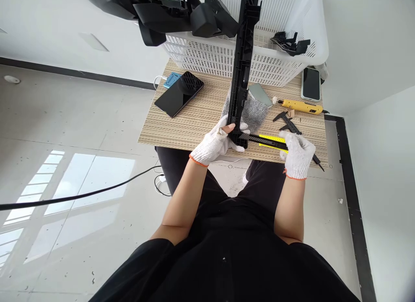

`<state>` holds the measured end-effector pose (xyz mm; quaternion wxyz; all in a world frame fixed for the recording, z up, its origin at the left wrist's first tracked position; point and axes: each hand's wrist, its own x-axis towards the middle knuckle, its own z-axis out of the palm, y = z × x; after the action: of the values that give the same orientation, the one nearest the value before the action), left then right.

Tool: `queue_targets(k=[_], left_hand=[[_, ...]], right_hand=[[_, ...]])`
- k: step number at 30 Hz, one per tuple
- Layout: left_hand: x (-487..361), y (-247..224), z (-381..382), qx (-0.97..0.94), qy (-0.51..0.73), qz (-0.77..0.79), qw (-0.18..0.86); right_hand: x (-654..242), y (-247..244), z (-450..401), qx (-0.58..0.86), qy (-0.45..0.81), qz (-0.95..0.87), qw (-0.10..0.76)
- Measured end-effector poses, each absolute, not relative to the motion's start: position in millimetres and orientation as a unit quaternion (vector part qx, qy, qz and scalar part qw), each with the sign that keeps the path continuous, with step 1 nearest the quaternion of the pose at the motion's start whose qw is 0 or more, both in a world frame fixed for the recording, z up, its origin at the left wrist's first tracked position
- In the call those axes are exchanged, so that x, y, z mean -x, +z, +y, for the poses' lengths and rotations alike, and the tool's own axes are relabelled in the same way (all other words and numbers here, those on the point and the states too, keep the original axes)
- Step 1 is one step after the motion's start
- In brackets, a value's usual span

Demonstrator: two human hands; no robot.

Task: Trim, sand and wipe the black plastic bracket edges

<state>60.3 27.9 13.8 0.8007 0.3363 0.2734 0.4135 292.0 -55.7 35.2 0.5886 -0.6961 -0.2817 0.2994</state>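
My left hand (218,142), in a white knit glove with the thumb tip bare, is closed around the near end of a long black plastic part (241,72). The part points away from me, its far end rising past the basket. In my gloved right hand (296,150) is a yellow and black utility knife (270,142). Its blade end points left and meets the near end of the part, close to my left thumb. Whether the blade cuts into the plastic I cannot tell. Beneath the part lies a grey speckled cloth (255,114).
A white slatted basket (207,55) stands at the back, with black plastic parts (181,18) above its left side and small ones (292,43) at right. On the table (175,131) lie a tablet-like device (179,94), a phone (310,83), a yellow rotary tool (301,106) and calipers (292,125).
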Motion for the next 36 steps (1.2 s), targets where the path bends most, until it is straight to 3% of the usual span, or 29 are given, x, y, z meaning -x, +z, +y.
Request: queue_targets(k=[20,27,33,36], left_hand=[[-58.1,24.7,23.6,-0.315,0.402,0.271,0.815],[-53.7,20.5,25.8,-0.314,0.366,0.239,0.843],[-54.2,22.3,25.9,-0.307,0.372,0.252,0.839],[-55.3,25.2,26.4,-0.312,0.383,0.247,0.834]], right_hand=[[-301.6,31.0,-59.5,0.657,0.343,-0.309,0.596],[-311.7,42.9,-66.3,0.650,0.434,-0.434,0.448],[-315.0,43.5,-71.7,0.641,0.504,-0.413,0.407],[-316.2,41.5,-72.2,0.640,0.473,-0.429,0.429]])
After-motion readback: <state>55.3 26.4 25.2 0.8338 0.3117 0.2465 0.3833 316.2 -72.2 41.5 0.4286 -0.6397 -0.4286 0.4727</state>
